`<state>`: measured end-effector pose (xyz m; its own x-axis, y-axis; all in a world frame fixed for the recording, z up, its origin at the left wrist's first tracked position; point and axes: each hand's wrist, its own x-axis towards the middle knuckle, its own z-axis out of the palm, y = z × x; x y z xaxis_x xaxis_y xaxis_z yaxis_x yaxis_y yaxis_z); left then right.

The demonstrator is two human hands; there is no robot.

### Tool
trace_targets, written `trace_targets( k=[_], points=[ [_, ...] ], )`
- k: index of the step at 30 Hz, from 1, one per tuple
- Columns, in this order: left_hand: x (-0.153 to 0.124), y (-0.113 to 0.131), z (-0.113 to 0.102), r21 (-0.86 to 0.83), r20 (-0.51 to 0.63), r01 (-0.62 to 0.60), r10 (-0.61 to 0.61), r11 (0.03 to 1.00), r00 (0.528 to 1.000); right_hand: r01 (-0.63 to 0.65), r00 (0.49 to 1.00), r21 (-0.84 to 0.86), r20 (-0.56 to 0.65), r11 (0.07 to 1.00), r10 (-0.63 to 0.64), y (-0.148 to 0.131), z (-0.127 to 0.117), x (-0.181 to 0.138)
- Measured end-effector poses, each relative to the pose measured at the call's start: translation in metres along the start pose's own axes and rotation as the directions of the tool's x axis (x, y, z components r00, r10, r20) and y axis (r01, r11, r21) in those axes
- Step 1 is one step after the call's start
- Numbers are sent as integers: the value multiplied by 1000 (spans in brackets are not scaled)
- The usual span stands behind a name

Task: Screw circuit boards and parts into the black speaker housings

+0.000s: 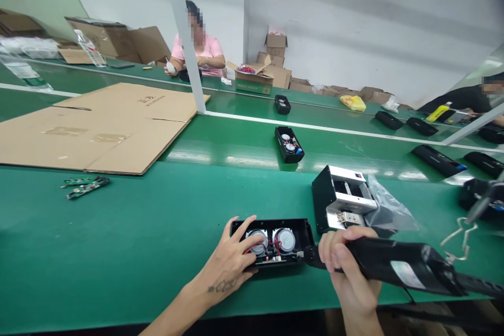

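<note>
A black speaker housing (301, 231) lies on the green bench in front of me, its inside facing up. Two round silver speaker drivers (284, 241) with red and black wires sit in it. My left hand (232, 257) grips the housing's left end, fingers over the back edge and into the inside, thumb along the front. In my right hand (348, 262) is a black electric screwdriver (394, 265), held nearly level. Its tip points left and meets the housing's front right part; exact contact is too small to tell.
A black and silver screw feeder (342, 197) stands right of the housing, with a plastic bag (388, 205) beside it. Flattened cardboard (98, 126) and circuit boards (86, 185) lie left. Another open housing (289, 144) sits on the belt. A person in pink (214, 52) works opposite.
</note>
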<state>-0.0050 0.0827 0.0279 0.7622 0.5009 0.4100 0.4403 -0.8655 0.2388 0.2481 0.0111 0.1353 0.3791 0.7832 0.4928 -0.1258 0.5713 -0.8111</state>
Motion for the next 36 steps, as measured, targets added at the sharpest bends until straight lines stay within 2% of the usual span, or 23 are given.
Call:
trace_targets(
  k=[4,6,9,13,17,25,36],
  points=[
    [-1,0,0,-7,4,6,-6,1000,1000,-1,992,12,-129,1000,3,-15,-2,10],
    [-2,-1,0,-14,2,10,-10,1000,1000,-26,988,53,-150,998,34,-19,2,10],
    [-3,0,0,-11,5,14,-14,1000,1000,-61,992,134,-106,989,75,-15,17,1],
    [-1,1,-1,-1,21,23,-23,1000,1000,-50,999,231,20,972,47,1,40,-12],
    [0,2,0,-10,37,41,-40,999,999,-92,990,263,124,960,61,13,51,-15],
    [0,-1,-4,-16,57,53,-52,998,997,-147,982,230,151,962,113,26,55,-14],
    [2,2,-3,-29,62,52,-51,998,997,-146,977,182,180,972,113,28,58,-8]
  ],
)
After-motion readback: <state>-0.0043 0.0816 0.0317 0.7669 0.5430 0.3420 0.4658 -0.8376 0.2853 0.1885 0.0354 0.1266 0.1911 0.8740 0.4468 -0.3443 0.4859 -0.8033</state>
